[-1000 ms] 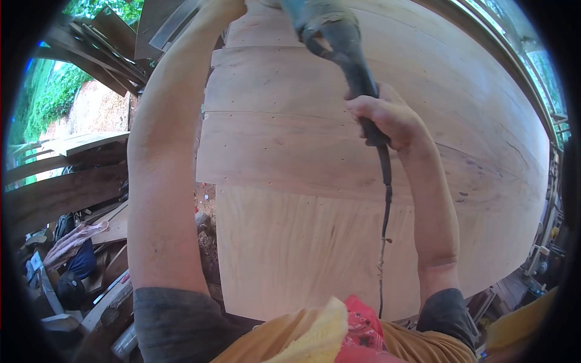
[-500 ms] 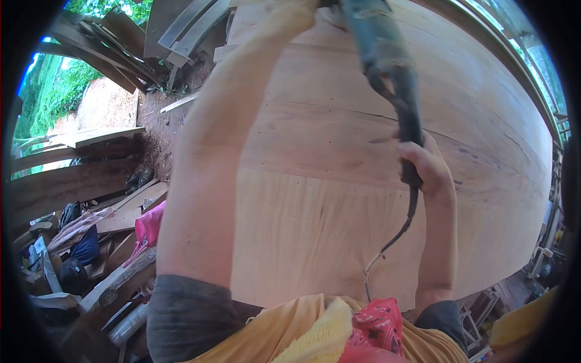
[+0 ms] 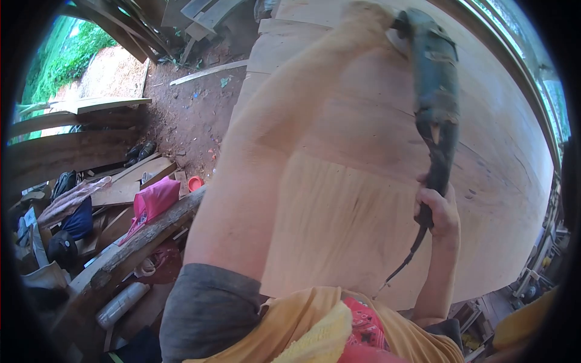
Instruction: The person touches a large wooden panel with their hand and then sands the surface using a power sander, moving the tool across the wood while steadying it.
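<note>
A worn teal-and-black angle grinder lies over a broad, curved wooden hull-like panel, its head on the far part. Dark fingers of cord run from its rear end: the power cable hangs toward my body. My right hand is wrapped round the rear handle. My left hand, with the arm stretched far forward, grips at the grinder's front side, where a dark side handle shows; its fingers are blurred. The disc is mostly hidden behind the tool and my left hand.
To the left, a rough timber beam lies near a pink bag, a red cup and a silvery cylinder. Planks lie on the dirt ground. A long rail runs along the right.
The grinder and both my hands have moved to the right and closer to my body across the panel. The view has shifted too, showing more ground on the left.
</note>
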A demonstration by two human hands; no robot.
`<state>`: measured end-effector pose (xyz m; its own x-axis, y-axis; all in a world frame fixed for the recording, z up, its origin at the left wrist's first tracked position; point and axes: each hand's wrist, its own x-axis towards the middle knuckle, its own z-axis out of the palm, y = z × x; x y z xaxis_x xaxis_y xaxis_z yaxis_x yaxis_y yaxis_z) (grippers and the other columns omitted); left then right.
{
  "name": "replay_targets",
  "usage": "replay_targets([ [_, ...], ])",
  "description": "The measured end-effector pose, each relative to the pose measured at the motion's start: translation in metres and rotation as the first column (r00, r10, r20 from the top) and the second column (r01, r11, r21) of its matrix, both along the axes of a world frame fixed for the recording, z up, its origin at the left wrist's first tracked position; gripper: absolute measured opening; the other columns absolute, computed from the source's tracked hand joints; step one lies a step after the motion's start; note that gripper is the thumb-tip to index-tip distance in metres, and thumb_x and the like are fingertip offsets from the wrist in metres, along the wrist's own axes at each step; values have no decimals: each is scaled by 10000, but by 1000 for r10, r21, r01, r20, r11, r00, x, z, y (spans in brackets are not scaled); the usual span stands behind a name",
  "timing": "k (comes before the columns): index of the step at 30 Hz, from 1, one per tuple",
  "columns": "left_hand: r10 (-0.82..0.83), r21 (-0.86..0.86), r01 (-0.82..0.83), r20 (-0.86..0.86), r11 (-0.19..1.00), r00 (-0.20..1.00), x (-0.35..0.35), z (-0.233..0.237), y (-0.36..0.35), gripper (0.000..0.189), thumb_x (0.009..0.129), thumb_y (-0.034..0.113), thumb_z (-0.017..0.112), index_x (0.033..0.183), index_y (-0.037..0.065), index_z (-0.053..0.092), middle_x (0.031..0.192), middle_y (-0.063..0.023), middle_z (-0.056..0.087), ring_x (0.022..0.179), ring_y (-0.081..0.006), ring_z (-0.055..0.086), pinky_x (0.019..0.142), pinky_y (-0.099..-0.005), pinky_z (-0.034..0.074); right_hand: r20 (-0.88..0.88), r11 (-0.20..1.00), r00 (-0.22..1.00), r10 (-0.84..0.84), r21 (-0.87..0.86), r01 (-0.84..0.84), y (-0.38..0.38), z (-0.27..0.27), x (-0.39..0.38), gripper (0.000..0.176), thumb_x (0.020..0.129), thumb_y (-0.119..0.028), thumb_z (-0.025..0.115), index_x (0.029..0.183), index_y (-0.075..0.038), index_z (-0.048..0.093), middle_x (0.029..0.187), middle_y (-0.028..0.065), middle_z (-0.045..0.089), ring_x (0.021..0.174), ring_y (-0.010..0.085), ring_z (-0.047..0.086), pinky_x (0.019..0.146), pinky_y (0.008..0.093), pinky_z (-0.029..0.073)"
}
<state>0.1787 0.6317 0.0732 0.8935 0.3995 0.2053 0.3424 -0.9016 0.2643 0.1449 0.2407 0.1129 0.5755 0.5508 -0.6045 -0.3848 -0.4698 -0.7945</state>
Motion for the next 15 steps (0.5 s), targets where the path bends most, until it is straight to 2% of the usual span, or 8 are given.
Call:
replay_targets([
  [1,45,-10,-45,23,999,999,-25,0,21,204,887,49,593,1032,92,730,1053,-181,755,1073,-349,717,879,-449,567,0,999,999,45,-11,-45,20,-2,-7,343,830,-127,693,1124,24,603,743,48,582,572,155,595,523,293,490],
  [3,176,1,-177,-122,984,977,-80,17,51,209,853,50,625,1033,87,725,1056,-195,749,1076,-349,715,885,-467,566,-13,987,988,156,-40,-156,57,-4,-20,363,812,-157,721,1113,11,607,781,34,575,617,142,591,555,301,495],
  [5,298,22,-299,-174,954,939,-129,20,80,217,836,44,643,1038,72,715,1061,-209,744,1082,-356,711,885,-473,565,-51,958,958,282,-47,-285,90,-3,-32,382,792,-204,740,1089,-6,604,809,25,562,659,135,583,593,317,497],
  [7,426,140,-407,-153,903,892,-172,15,97,179,853,60,617,1001,72,717,1037,-203,748,1049,-392,710,875,-481,562,-57,923,922,383,-14,-384,115,-4,-43,403,783,-224,744,1089,-6,600,784,20,551,631,131,572,576,309,482],
  [8,458,172,-428,-221,887,861,-195,13,108,209,866,81,633,1064,75,700,1088,-195,743,1088,-379,703,889,-478,558,-33,905,904,426,13,-425,125,-7,-48,418,781,-217,745,1104,5,600,755,15,548,590,126,565,541,292,469],
  [10,507,235,-450,-346,861,789,-228,13,118,301,892,122,667,1191,81,667,1191,-178,733,1166,-354,689,917,-471,552,-62,876,874,482,30,-481,138,-6,-59,424,772,-239,753,1087,-5,591,785,7,523,621,117,541,575,301,479],
  [12,521,226,-471,-302,853,798,-237,19,104,266,874,89,651,1138,54,648,1120,-218,733,1124,-405,683,929,-489,545,-79,862,859,506,35,-505,133,-5,-55,414,772,-240,747,1077,-12,588,802,5,509,636,113,525,591,305,482],
  [15,518,206,-475,-321,855,793,-227,26,79,285,867,86,657,1150,59,652,1122,-208,737,1123,-397,689,927,-500,546,-67,868,866,496,-8,-497,109,6,-45,402,770,-237,739,1069,-17,584,807,1,497,640,110,510,603,307,482],
])
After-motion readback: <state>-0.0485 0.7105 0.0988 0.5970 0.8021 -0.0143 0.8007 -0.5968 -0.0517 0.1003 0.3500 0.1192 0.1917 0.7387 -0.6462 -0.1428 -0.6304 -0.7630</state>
